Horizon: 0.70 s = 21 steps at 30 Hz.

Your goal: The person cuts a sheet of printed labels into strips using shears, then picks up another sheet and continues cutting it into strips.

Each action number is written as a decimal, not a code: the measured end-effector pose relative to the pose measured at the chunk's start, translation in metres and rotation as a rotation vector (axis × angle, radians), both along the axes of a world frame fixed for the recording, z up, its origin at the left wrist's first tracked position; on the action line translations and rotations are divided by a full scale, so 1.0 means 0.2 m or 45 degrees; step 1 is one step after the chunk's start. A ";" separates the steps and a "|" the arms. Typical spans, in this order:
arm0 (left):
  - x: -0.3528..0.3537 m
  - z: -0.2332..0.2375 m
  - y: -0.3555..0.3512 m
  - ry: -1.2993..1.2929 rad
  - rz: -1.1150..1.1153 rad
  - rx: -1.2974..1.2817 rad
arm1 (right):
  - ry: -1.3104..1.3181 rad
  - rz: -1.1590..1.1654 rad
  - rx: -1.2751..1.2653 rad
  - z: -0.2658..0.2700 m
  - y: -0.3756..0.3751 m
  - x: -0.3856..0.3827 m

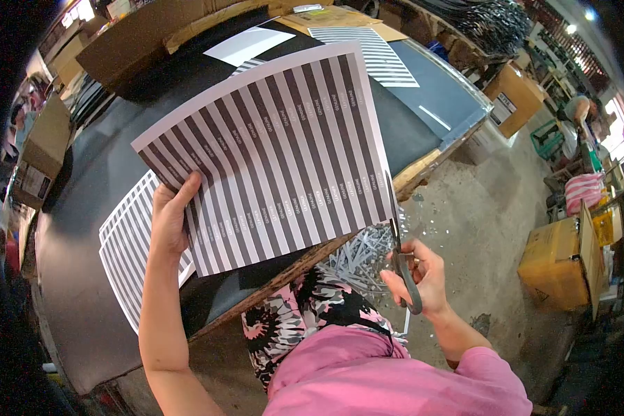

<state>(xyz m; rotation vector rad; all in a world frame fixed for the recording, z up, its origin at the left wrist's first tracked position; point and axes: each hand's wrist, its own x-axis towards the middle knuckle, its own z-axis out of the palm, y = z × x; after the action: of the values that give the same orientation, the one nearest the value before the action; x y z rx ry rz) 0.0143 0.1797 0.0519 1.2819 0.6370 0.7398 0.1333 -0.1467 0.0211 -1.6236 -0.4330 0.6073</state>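
Observation:
My left hand (173,208) is closed on the left edge of a printed paper sheet (270,152), thumb on top. Black and white stripes with small lettering cover the sheet, and a plain white border runs along its far edge. In my right hand (426,277) is a pair of black-handled scissors (408,277), fingers in the loops. The scissor blades point away from me along the sheet's right edge. More striped sheets (128,249) lie on the table, beneath and left of my left forearm.
The dark-topped table (83,291) has a wooden edge. Further striped sheets (367,52) and a white sheet (246,45) lie at its far side. Paper strips (360,256) are heaped below the near edge. Cardboard boxes (558,260) stand on the right; a person (579,111) sits beyond.

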 end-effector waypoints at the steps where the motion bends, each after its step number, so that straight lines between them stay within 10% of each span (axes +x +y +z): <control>1: 0.00 -0.01 0.01 -0.023 -0.011 -0.002 | 0.002 0.001 -0.002 0.00 0.00 0.00; 21: -0.02 -0.04 0.05 0.083 -0.117 -0.014 | 0.017 -0.047 -0.089 0.02 0.02 -0.01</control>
<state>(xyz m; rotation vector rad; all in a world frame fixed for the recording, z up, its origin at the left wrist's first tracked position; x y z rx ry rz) 0.0094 0.1897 0.0440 1.3206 0.6296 0.6206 0.1315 -0.1428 0.0248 -1.6896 -0.3751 0.6112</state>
